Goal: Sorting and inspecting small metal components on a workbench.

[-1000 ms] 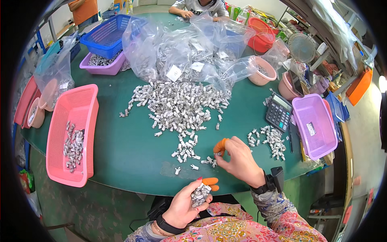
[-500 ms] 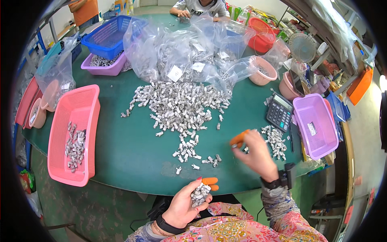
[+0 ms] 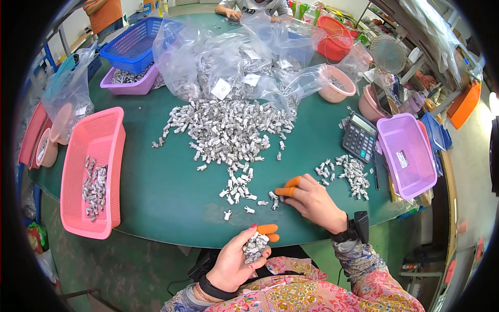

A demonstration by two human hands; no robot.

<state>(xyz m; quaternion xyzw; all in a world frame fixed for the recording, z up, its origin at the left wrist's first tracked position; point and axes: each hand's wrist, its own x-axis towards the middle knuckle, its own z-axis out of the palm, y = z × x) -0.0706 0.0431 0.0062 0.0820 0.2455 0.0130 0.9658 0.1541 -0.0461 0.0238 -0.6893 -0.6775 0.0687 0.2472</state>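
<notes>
My left hand [image 3: 234, 262] is cupped around a handful of small silvery metal parts [image 3: 254, 246] near the table's front edge. Orange finger cots cover two of its fingertips. My right hand [image 3: 318, 205], also in orange cots, is over the table with its fingers curled together. Their tips touch a small metal part [image 3: 273, 196] beside a few loose ones; the exact grip is partly hidden. A large heap of the same parts [image 3: 228, 130] spreads across the middle, trailing toward me. A smaller pile [image 3: 354, 178] lies to the right of my right hand.
A pink basket [image 3: 118, 156] holding some parts stands left. To the right are a calculator [image 3: 359, 136] and a purple basket [image 3: 407, 156]. Clear plastic bags of parts [image 3: 218, 62], a blue basket [image 3: 132, 47] and a pink bowl [image 3: 338, 86] stand farther back. Another person [image 3: 254, 8] sits across.
My right hand has moved left and slightly nearer, from beside the small right pile to the loose parts. Scattered pieces it covered now show. My left hand still holds its handful.
</notes>
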